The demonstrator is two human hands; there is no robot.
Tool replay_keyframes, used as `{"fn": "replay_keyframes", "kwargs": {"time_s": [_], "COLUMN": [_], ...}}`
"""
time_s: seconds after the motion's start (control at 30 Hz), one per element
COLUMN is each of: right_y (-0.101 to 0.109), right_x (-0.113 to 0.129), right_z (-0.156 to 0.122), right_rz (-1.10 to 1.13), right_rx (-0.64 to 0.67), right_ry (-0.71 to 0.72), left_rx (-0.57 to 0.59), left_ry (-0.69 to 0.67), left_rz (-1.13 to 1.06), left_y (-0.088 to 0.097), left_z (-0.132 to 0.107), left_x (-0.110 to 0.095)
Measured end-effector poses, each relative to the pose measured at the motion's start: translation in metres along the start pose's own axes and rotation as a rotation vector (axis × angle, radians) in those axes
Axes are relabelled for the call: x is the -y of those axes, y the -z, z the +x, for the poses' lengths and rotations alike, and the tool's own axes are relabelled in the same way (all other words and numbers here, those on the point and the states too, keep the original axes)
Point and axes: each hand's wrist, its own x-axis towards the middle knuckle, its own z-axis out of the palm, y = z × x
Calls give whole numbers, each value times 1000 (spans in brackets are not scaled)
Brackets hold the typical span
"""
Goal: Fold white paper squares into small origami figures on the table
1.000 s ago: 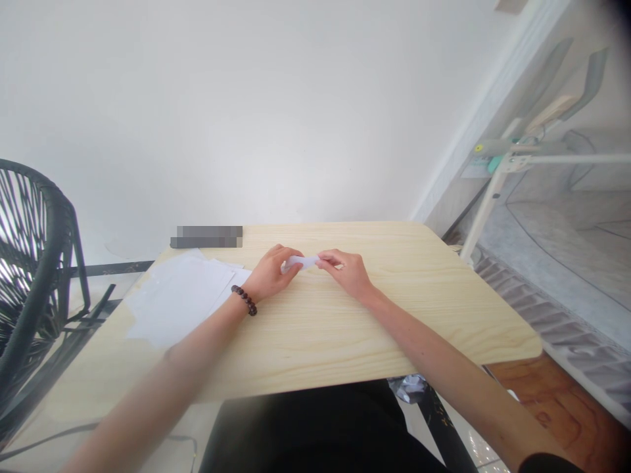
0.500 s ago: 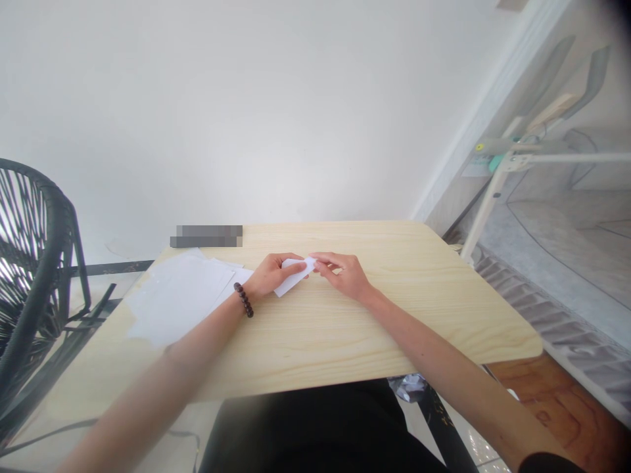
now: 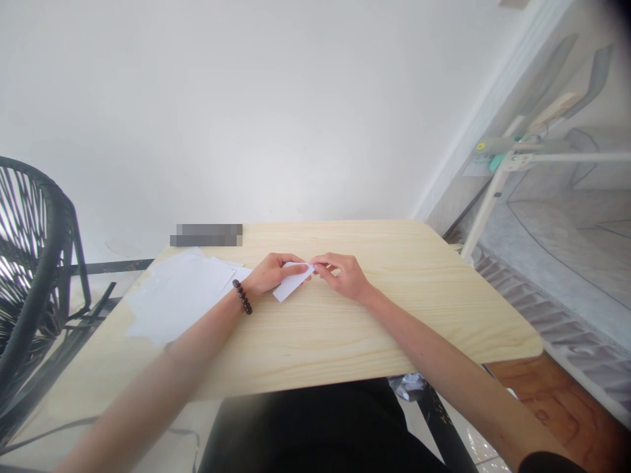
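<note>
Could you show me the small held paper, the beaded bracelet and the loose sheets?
Small held paper [image 3: 292,284], head view: middle of its visible face.
Beaded bracelet [image 3: 242,297], head view: a middle bead.
Loose sheets [image 3: 178,292], head view: upper surface.

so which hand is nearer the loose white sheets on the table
Left. The left hand is just right of the white sheets, holding a small paper piece; the right hand is farther right, pinching the piece's tip.
</note>
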Motion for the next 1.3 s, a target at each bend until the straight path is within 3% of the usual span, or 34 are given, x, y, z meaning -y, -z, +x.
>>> {"fn": "replay_keyframes", "kwargs": {"time_s": [0.13,0.33,0.73,1.0,1.3], "right_y": [0,-1,-2,-2,0], "right_x": [0,-4,-1,-1,-6], "right_z": [-1,-2,-1,-1,-1], "right_rz": [-3,54,46,36,24], "right_rx": [6,72,45,45,98], "right_ry": [26,-42,-3,34,-152], "left_rx": [31,20,91,67,-43], "left_ry": [3,7,27,3,-14], "left_rz": [6,55,-62,6,180], "left_y": [1,2,3,1,-1], "left_z": [0,3,1,1,3], "left_x": [0,2,1,1,6]}}
